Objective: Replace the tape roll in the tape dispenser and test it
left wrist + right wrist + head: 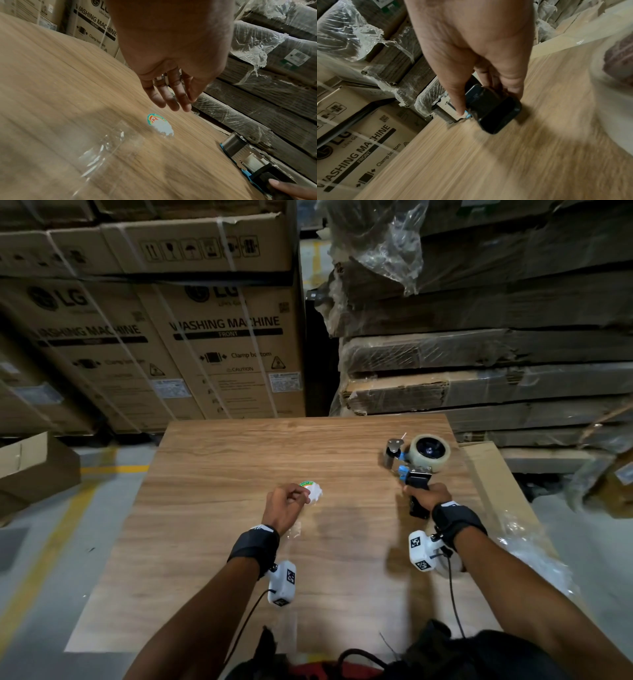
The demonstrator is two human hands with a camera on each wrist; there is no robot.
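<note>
Right hand (425, 494) grips the tape dispenser (416, 463); left hand (285, 506) hangs loose, well apart.

Place: warehouse | 11 o'clock: stacked strapped washing machine cartons (219, 344) | 1 o'clock: flattened cardboard stacks (479, 364) in plastic wrap | 9 o'clock: yellow floor line (51, 539) on concrete

1. The worktop (239, 542) is wood-grain board with a smooth, matt face.
2. The tape dispenser (409, 470) has a black matt plastic handle, blue plastic parts and a dull metal roller.
3. The tape roll (430, 453) is clear, glossy film.
4. The cardboard boxes (219, 344) are matt brown.
5. The plastic wrap (387, 244) is crinkled and shiny.
</note>
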